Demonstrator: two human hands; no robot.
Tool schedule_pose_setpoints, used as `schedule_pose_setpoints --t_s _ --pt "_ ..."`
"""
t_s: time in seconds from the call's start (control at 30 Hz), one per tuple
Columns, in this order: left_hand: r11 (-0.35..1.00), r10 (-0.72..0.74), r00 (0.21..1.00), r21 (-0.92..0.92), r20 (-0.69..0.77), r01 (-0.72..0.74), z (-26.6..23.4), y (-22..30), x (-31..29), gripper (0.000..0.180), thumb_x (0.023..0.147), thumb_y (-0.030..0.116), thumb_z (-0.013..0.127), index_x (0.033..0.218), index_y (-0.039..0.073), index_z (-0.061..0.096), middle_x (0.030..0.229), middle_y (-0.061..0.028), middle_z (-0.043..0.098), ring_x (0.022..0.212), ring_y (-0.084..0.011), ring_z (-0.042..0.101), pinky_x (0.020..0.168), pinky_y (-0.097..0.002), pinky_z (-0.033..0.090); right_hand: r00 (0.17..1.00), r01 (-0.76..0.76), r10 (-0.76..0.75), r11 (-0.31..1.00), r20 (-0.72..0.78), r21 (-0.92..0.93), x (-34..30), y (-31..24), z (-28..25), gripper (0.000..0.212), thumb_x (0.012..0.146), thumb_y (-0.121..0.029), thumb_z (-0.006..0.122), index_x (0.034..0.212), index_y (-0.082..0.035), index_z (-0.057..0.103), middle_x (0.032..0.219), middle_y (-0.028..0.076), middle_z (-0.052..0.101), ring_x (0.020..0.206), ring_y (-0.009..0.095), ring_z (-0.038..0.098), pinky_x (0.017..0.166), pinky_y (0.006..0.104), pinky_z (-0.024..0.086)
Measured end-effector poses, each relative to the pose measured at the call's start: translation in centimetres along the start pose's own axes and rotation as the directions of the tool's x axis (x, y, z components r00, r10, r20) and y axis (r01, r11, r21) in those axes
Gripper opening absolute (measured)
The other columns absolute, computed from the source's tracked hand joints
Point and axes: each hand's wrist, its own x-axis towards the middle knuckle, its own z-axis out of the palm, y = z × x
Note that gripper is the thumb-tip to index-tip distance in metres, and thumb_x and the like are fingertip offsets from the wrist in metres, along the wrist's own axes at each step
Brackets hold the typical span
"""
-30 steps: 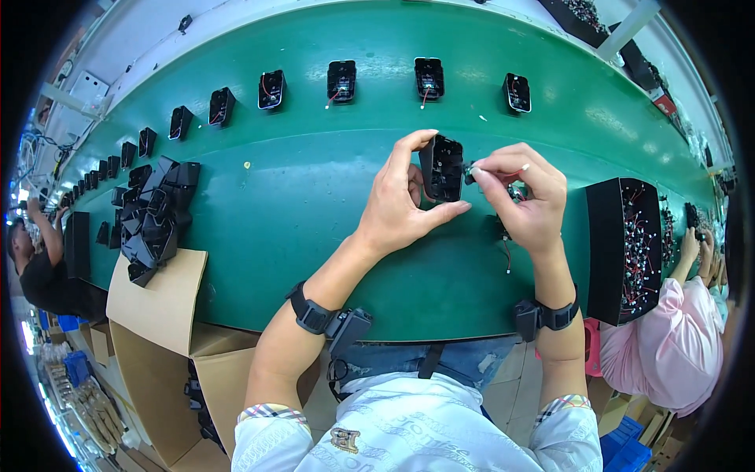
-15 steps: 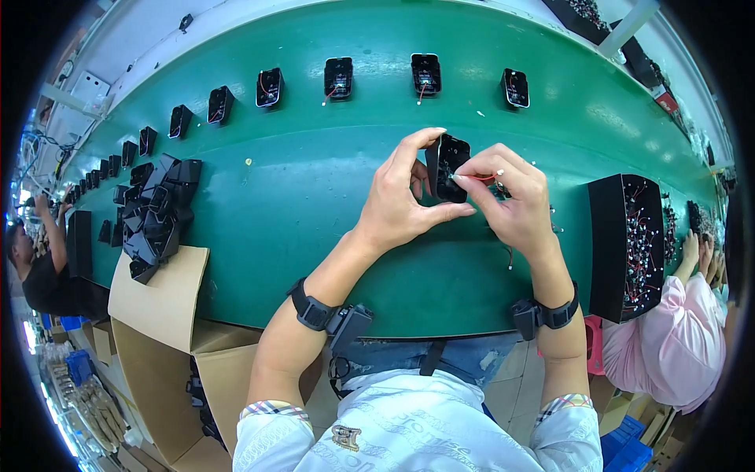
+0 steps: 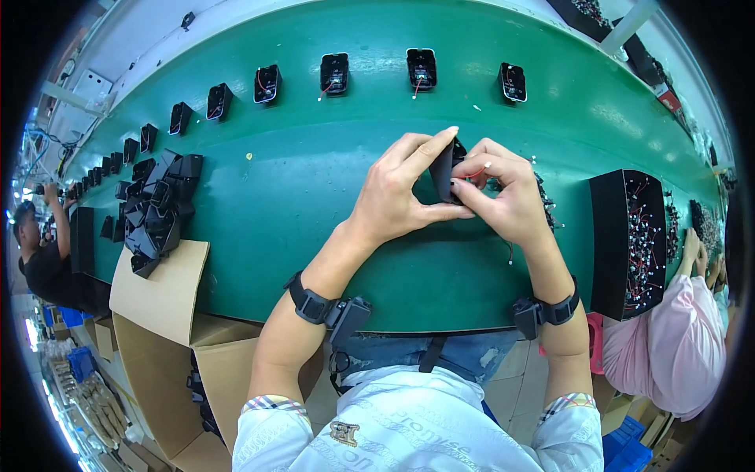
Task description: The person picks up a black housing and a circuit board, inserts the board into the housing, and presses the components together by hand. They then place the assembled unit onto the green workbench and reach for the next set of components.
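Note:
A black plastic housing (image 3: 442, 171) stands tilted in my left hand (image 3: 389, 189), whose thumb and fingers grip its ends. Its flat outer side shows, and the open inside faces my right hand (image 3: 507, 193). My right fingers are pinched at that inner side, on a thin red wire (image 3: 476, 170) with a small white plug. What sits at the wire's other end is hidden behind my fingertips. Partly covered by my right hand, a small heap of wired parts (image 3: 548, 206) lies on the green table (image 3: 307, 181).
Similar housings (image 3: 421, 69) with red wires form a long row across the far side. Loose black housings (image 3: 161, 204) are piled at left, above an open cardboard box (image 3: 157, 377). A black bin (image 3: 609, 244) of wired parts stands right; co-workers sit at both ends.
The housing has turned, so its inside now faces more to the right and its outer side shows. My right fingers have moved slightly down and left against it.

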Motion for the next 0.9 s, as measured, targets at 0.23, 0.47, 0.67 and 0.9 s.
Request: schedule_pose_setpoints --t_s 0.23,0.47,0.67,0.9 --pt "0.976 -0.053 0.990 0.205 -0.134 0.080 -1.0 0.6 -0.3 0.090 0.057 0.050 0.096 0.130 0.005 0.068 0.094 -0.0096 0.061 0.075 -0.0228 0.061 0.065 -0.0353 0.054 0.976 -0.210 0.156 0.873 0.154 0.441 0.0 -0.7 -0.3 0.016 0.089 -0.006 0.067 0.099 0.005 0.073 0.095 0.007 0.060 0.087 0.013 0.056 0.076 0.0256 0.044" --pt "0.957 0.101 0.967 0.287 -0.234 -0.030 -0.7 0.8 -0.2 0.080 0.054 0.062 0.092 0.100 0.000 0.073 0.080 -0.0090 0.058 0.069 -0.0257 0.061 0.061 -0.0377 0.053 0.964 -0.227 0.124 0.849 0.237 0.478 0.1 -0.2 -0.3 0.025 0.084 -0.024 0.074 0.085 0.000 0.069 0.095 0.005 0.059 0.089 0.014 0.053 0.079 0.0289 0.041" --pt "0.966 0.086 0.968 0.259 -0.237 -0.022 -0.7 0.8 -0.4 0.078 0.056 0.055 0.092 0.109 0.000 0.071 0.086 -0.0100 0.059 0.074 -0.0276 0.061 0.065 -0.0387 0.054 0.910 -0.407 0.261 0.710 0.322 0.575 0.2 -0.7 0.1 0.026 0.083 -0.023 0.078 0.084 -0.001 0.065 0.095 0.003 0.059 0.090 0.012 0.054 0.081 0.0278 0.042" --pt "0.970 0.049 0.975 0.244 -0.218 0.006 -0.4 0.4 -0.4 0.073 0.060 0.040 0.091 0.118 0.003 0.069 0.089 -0.0105 0.060 0.079 -0.0291 0.061 0.069 -0.0402 0.053 0.961 -0.255 0.191 0.893 0.200 0.371 0.0 -0.8 0.5 0.019 0.088 -0.016 0.074 0.094 -0.002 0.063 0.105 0.003 0.060 0.096 0.011 0.054 0.086 0.0269 0.043"
